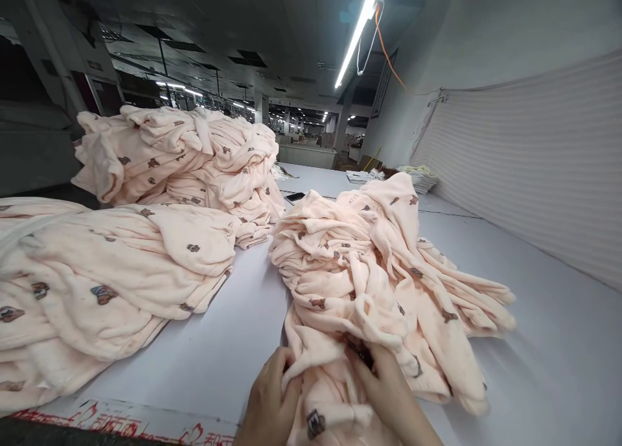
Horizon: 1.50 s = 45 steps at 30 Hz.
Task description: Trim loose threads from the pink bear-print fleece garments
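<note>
A heap of pale pink fleece garments [374, 271] with small brown bear prints lies on the white table [233, 349] in front of me. At the heap's near end, my left hand [269, 397] grips the edge of the nearest pink garment [330, 394], fingers curled into the cloth. My right hand [389, 394] pinches the same garment from the right side, fingers closed in its folds. Both hands sit at the bottom edge of the view.
Two more piles of the same pink garments lie to the left, one near [97, 290] and one farther back [184, 167]. A dark phone [294, 197] rests on the table behind them. Stacked white pieces [418, 177] sit far right by the wall.
</note>
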Tool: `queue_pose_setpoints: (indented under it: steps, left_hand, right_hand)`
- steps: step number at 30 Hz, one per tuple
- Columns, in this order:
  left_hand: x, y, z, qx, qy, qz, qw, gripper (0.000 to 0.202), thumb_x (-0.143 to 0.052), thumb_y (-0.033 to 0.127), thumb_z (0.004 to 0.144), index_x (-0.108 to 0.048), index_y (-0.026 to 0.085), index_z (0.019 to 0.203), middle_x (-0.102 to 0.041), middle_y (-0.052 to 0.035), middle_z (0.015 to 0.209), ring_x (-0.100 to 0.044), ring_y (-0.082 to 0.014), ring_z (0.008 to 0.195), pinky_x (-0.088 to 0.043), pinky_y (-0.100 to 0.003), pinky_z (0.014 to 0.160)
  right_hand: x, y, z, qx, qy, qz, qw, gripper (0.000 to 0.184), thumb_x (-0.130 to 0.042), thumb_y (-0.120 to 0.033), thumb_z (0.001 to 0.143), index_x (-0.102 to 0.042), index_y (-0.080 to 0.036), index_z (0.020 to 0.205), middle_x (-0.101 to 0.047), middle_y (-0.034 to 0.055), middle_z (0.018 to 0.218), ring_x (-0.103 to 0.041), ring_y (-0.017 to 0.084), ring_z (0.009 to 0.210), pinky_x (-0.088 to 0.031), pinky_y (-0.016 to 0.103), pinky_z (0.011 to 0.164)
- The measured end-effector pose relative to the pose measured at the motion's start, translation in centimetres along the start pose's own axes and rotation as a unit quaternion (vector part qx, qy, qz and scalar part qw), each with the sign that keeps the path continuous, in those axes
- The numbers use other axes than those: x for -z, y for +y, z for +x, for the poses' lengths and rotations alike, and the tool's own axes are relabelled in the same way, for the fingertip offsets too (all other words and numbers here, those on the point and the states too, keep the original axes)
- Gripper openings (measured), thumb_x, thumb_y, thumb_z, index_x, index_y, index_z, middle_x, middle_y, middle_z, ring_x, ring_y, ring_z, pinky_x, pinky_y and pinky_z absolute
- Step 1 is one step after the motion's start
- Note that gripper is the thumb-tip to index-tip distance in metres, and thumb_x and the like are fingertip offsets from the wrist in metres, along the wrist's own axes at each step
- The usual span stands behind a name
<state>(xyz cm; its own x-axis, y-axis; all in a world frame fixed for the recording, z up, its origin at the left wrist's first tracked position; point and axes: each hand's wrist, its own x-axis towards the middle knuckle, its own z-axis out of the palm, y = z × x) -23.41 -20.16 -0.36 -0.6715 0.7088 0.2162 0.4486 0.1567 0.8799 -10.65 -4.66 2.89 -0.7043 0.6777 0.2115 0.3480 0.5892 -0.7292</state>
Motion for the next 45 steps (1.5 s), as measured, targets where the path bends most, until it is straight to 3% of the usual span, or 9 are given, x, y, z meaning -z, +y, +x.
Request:
queue_pose_setpoints:
  steps: [3,10,16,26,33,36,40,43,45]
  left_hand:
    - [0.4,-0.2,0.5,-0.061,0.03,-0.064,0.996,0.007,-0.043,0.02,0.084,-0.047,0.024,0.081,-0.05,0.0006,0.076,-0.05,-0.0187,0.07,-0.039,-0.028,0.068]
    - [1.0,-0.4,1.1,-0.07,0.024,-0.153,0.985,0.005,-0.045,0.02,0.084,-0.047,0.024,0.081,-0.055,-0.0001,0.085,-0.054,-0.0172,0.075,-0.043,-0.025,0.071]
    - [0.2,-1.3,1.1,-0.034,0.037,-0.219,0.974,0.005,-0.05,0.022,0.081,-0.045,0.024,0.08,-0.055,-0.001,0.088,-0.054,-0.0169,0.076,-0.042,-0.025,0.068]
    - [0.3,-0.2,1.1,-0.067,0.168,-0.187,0.966,0.03,-0.06,0.011,0.072,-0.058,0.025,0.098,-0.065,-0.0024,0.086,-0.061,-0.0219,0.083,-0.044,-0.031,0.081]
    - [0.7,-0.6,1.3,-0.072,0.103,-0.148,0.981,0.039,-0.059,0.01,0.075,-0.057,0.026,0.11,-0.068,-0.0032,0.092,-0.063,-0.0209,0.088,-0.043,-0.03,0.086]
    - [0.8,-0.9,1.6,-0.086,0.09,-0.142,0.982,0.039,-0.059,0.01,0.076,-0.056,0.026,0.111,-0.067,-0.0034,0.09,-0.062,-0.0202,0.085,-0.045,-0.03,0.083]
    - [1.3,-0.7,2.3,-0.114,0.1,-0.147,0.977,0.043,-0.056,0.002,0.071,-0.057,0.025,0.108,-0.064,-0.0034,0.094,-0.06,-0.0194,0.085,-0.046,-0.029,0.082]
    - [2.1,0.2,3.0,-0.084,0.003,-0.162,0.983,0.039,-0.057,0.005,0.072,-0.064,0.022,0.107,-0.065,-0.0053,0.096,-0.059,-0.021,0.089,-0.045,-0.03,0.082]
    - [2.3,1.0,3.4,0.022,-0.102,-0.234,0.967,0.021,-0.059,0.017,0.079,-0.069,0.018,0.097,-0.067,-0.0061,0.09,-0.059,-0.0211,0.086,-0.045,-0.029,0.077]
  right_hand:
    - [0.4,-0.5,-1.2,0.036,-0.014,-0.129,0.991,0.032,-0.054,-0.023,0.078,-0.07,-0.02,0.106,-0.073,0.0122,0.099,-0.067,0.033,0.09,-0.051,0.043,0.077]
    - [-0.6,-4.0,-1.2,0.037,-0.044,-0.049,0.997,0.027,-0.059,-0.036,0.083,-0.073,-0.028,0.104,-0.075,0.0051,0.101,-0.069,0.029,0.092,-0.053,0.038,0.08]
    - [-1.5,-3.6,-0.2,-0.003,-0.054,0.015,0.998,0.027,-0.057,-0.044,0.085,-0.075,-0.03,0.1,-0.076,0.0039,0.096,-0.071,0.029,0.088,-0.055,0.038,0.075]
    - [-1.0,-3.5,-0.6,0.056,-0.029,-0.015,0.998,0.033,-0.057,-0.043,0.085,-0.071,-0.025,0.108,-0.074,0.0061,0.105,-0.07,0.026,0.096,-0.057,0.032,0.08]
    - [-1.3,-5.9,-0.2,0.158,-0.056,-0.168,0.971,0.025,-0.052,-0.032,0.087,-0.07,-0.029,0.104,-0.076,0.0023,0.097,-0.073,0.026,0.08,-0.057,0.032,0.066]
    - [-1.5,-4.9,-0.4,0.127,-0.038,-0.141,0.981,0.027,-0.049,-0.037,0.09,-0.071,-0.028,0.102,-0.075,0.0032,0.102,-0.072,0.024,0.085,-0.058,0.029,0.07]
    - [-1.9,-2.0,-1.4,0.118,-0.008,-0.15,0.981,0.045,-0.064,-0.032,0.074,-0.064,-0.029,0.118,-0.073,0.0041,0.108,-0.071,0.028,0.089,-0.058,0.034,0.076]
    - [-2.0,-0.6,-1.3,0.116,0.018,-0.187,0.975,0.037,-0.054,-0.021,0.074,-0.069,-0.025,0.109,-0.076,0.0069,0.094,-0.071,0.028,0.081,-0.057,0.034,0.069]
    - [-1.8,-0.6,-0.5,0.1,0.049,-0.184,0.977,0.035,-0.046,-0.017,0.077,-0.07,-0.02,0.103,-0.076,0.0089,0.091,-0.071,0.027,0.08,-0.056,0.035,0.069]
